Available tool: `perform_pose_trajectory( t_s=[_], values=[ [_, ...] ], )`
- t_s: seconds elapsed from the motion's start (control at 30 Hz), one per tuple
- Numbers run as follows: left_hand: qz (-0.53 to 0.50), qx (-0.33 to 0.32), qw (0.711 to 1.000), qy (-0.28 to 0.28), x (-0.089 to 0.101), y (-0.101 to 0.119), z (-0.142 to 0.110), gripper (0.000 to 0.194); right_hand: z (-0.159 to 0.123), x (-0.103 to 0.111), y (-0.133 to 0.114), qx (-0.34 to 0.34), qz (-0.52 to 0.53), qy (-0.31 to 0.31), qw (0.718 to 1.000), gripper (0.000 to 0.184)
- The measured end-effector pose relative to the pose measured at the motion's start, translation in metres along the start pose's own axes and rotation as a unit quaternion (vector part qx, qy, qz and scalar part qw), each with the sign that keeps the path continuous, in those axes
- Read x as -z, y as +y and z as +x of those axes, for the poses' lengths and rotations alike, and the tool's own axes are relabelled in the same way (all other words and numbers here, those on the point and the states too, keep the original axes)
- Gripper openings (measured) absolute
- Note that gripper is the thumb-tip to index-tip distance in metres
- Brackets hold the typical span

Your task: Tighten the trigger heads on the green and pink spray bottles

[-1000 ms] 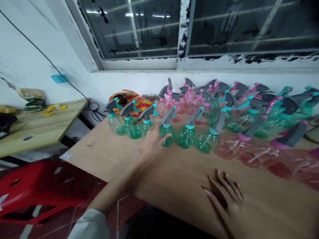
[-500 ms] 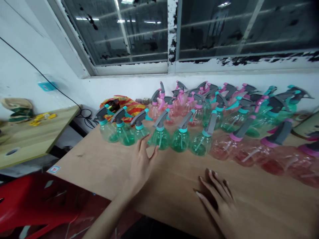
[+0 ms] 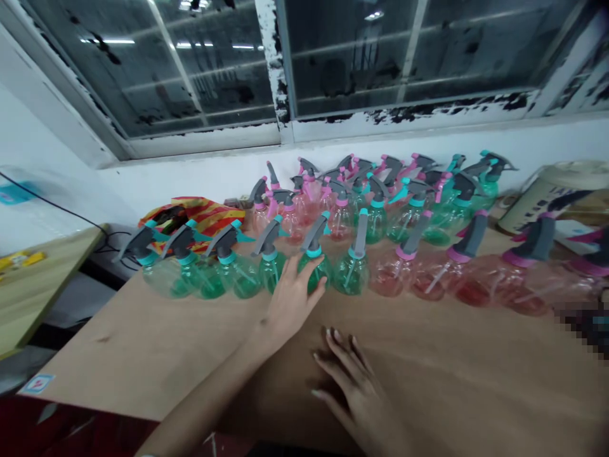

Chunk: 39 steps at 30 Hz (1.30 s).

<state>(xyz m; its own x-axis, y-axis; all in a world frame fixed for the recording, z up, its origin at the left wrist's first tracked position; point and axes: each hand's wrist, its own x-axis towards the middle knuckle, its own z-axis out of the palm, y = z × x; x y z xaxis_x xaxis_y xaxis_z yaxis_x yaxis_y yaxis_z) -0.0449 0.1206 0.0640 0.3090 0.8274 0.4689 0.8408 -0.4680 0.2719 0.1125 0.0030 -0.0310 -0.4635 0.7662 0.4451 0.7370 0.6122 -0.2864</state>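
My left hand (image 3: 290, 301) reaches forward with its fingers spread, the tips touching a green spray bottle (image 3: 314, 261) with a grey trigger and teal collar. That bottle stands in a front row of green spray bottles (image 3: 223, 270) on the brown table (image 3: 451, 374). My right hand (image 3: 354, 387) lies flat on the table, fingers stretched out and apart, holding nothing. To the right the row goes on with pink spray bottles (image 3: 428, 273).
Several more pink and green spray bottles (image 3: 375, 190) crowd the back of the table under the window. A red and yellow striped bag (image 3: 200, 216) lies at the back left. A cream container (image 3: 547, 197) stands at the right. A second wooden table (image 3: 28, 285) is at left.
The view has swung to the right. My left hand moved forward from the table onto the green bottle. My right hand stays flat on the table.
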Motion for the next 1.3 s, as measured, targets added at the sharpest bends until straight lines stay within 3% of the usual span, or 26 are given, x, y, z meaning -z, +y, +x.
perform_pose_trajectory(
  t_s=[0.33, 0.6, 0.83, 1.0, 1.17, 1.3],
  values=[
    [0.086, -0.008, 0.996, -0.04, -0.006, -0.003, 0.015, 0.041, 0.025, 0.022, -0.001, -0.074, 0.129, -0.061, 0.987, 0.043],
    [0.166, 0.021, 0.984, -0.065, 0.013, 0.023, -0.002, 0.04, 0.039, 0.03, 0.012, -0.138, 0.183, 0.03, 0.973, 0.046],
    [0.21, 0.044, 0.972, -0.095, 0.032, 0.055, -0.045, 0.044, 0.043, 0.025, 0.011, -0.143, 0.229, 0.068, 0.96, 0.068],
    [0.099, 0.036, 0.991, -0.08, 0.042, 0.075, -0.078, 0.052, 0.034, 0.023, 0.008, -0.126, 0.291, 0.065, 0.946, 0.069],
    [-0.098, 0.011, 0.989, -0.113, 0.065, 0.077, -0.099, 0.035, 0.022, 0.034, 0.009, -0.153, 0.338, 0.051, 0.927, 0.064],
    [-0.176, 0.082, 0.977, -0.088, 0.067, 0.064, -0.106, 0.026, 0.015, 0.042, 0.007, -0.156, 0.329, 0.034, 0.931, 0.066]
  ],
)
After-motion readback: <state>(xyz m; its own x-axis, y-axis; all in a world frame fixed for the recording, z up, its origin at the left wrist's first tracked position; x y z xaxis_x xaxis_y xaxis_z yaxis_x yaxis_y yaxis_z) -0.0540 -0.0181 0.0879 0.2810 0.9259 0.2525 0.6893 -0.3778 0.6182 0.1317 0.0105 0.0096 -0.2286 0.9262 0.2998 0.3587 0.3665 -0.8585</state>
